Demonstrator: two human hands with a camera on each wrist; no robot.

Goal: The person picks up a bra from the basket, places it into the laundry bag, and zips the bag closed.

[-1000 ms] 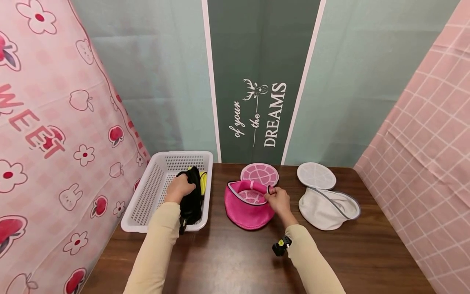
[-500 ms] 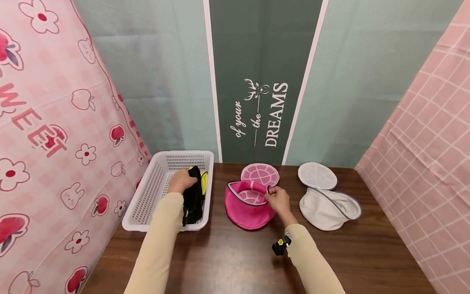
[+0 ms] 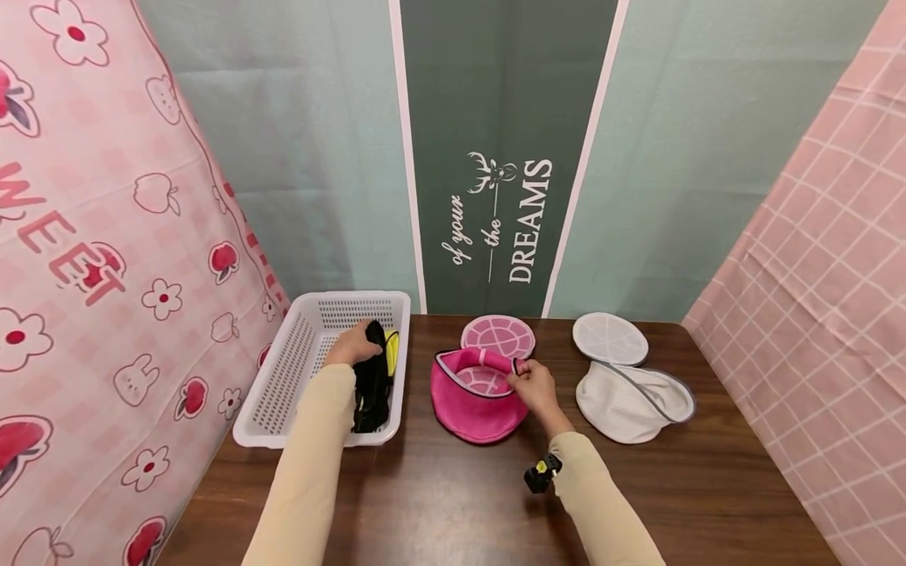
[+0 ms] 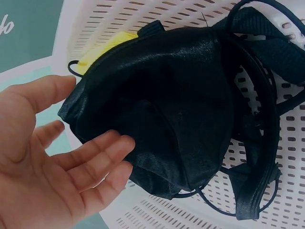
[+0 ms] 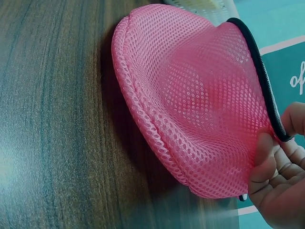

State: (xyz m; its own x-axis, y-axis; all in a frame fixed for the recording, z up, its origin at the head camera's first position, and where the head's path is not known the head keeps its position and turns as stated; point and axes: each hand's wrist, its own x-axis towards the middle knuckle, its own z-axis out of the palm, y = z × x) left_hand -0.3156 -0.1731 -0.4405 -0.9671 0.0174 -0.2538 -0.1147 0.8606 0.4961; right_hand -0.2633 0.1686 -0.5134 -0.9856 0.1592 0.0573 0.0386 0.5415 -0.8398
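Note:
In the head view my left hand [image 3: 350,344] is inside the white basket [image 3: 272,373], at the far end of a black, slightly shiny soft item with straps and thin cords [image 3: 371,389]. The left wrist view shows that hand's fingers [image 4: 102,152] loosely extended against the black item [image 4: 162,105], thumb and forefinger apart at its tip. The item's exact kind is unclear. My right hand [image 3: 534,387] pinches the dark zippered rim of a pink mesh laundry bag [image 3: 473,417], which stands on the table with its mouth open. Close up, the right thumb and fingers hold the mesh [image 5: 190,100] by the zipper.
A yellow thing [image 3: 392,352] lies beside the black item in the basket. Behind the pink bag is its round pink lid [image 3: 501,334]. To the right stand a white mesh bag [image 3: 616,405] and its round white lid [image 3: 610,338] on the brown table [image 3: 460,511].
My left hand has shifted slightly away from me along the black item. A strap that hung at the basket's front rim is now inside. The right hand has hardly moved.

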